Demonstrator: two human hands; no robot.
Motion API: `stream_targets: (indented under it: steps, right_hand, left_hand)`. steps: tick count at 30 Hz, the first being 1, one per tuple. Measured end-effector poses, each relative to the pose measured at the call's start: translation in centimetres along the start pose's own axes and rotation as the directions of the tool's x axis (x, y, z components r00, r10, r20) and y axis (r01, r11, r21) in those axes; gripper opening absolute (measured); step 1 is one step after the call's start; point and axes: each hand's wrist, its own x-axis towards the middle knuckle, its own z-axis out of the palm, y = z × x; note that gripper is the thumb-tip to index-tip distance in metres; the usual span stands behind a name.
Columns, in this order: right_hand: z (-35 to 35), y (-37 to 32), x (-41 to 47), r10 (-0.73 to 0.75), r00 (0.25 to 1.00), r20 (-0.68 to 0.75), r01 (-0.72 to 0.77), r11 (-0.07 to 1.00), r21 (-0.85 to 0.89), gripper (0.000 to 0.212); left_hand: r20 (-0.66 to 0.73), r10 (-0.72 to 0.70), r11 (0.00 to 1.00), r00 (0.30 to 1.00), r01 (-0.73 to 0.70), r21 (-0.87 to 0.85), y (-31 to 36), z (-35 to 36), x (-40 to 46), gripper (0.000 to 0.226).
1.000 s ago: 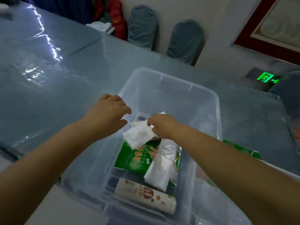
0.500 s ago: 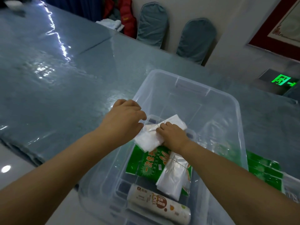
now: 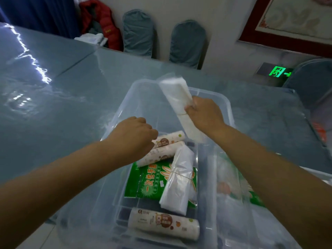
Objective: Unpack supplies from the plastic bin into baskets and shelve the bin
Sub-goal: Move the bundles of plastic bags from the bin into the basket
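A clear plastic bin (image 3: 226,103) stands on the blue-grey table. My right hand (image 3: 204,114) holds a white bundle of plastic bags (image 3: 177,97) lifted above the bin's far half. My left hand (image 3: 136,133) reaches down into the bin and closes on the end of a white printed roll (image 3: 172,137). A second such roll (image 3: 161,153) lies just below it. A green packet (image 3: 149,182) lies flat in the bin with another white bag bundle (image 3: 179,184) across it. A third roll (image 3: 163,223) lies at the near end.
The table (image 3: 62,105) is glossy and stretches far to the left and back. Green packets (image 3: 255,196) lie outside the bin on the right. Two covered chairs (image 3: 186,44) stand by the far wall, with a red jacket (image 3: 100,18) and folded cloth.
My right hand has lifted the white bag bundle up out of the bin and away to the far right. Two rolls beneath it now show, and my left hand has dropped onto one.
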Motion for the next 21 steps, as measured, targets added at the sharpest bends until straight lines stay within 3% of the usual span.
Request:
stream_targets:
  steps: [4, 8, 10, 12, 15, 21]
  right_hand:
    - [-3.0, 1.4, -1.5, 0.106, 0.978, -0.181, -0.094, 0.993, 0.076, 0.039]
    - [-3.8, 3.1, -3.4, 0.208, 0.953, -0.222, -0.149, 0.955, 0.255, 0.021]
    - [-3.4, 3.8, -4.2, 0.243, 0.945, -0.219, -0.163, 0.931, 0.327, 0.022]
    - [-2.8, 4.2, -4.8, 0.242, 0.948, -0.209, -0.171, 0.936, 0.306, 0.023]
    - [-2.6, 4.4, -4.9, 0.193, 0.950, -0.246, -0.139, 0.965, 0.221, 0.021]
    - [-2.5, 4.4, -5.1, 0.144, 0.956, -0.256, -0.109, 0.983, 0.149, 0.015]
  left_hand:
    - [0.332, 0.016, 0.991, 0.943, 0.029, -0.128, 4.7, 3.2, 2.7, 0.031]
    - [0.639, 0.022, 0.960, 0.769, 0.162, -0.228, 7.9, 7.9, 5.1, 0.037]
    - [0.661, -0.035, 0.903, 0.749, 0.307, -0.300, 8.8, 10.0, 5.8, 0.041]
    - [0.610, -0.131, 0.750, 0.781, 0.481, -0.455, 9.4, 11.9, 5.9, 0.038]
    - [0.553, -0.267, 0.532, 0.790, 0.599, -0.599, 10.3, 13.7, 5.5, 0.036]
    - [0.703, -0.303, 0.405, 0.643, 0.755, -0.516, 11.6, 14.8, 5.6, 0.026]
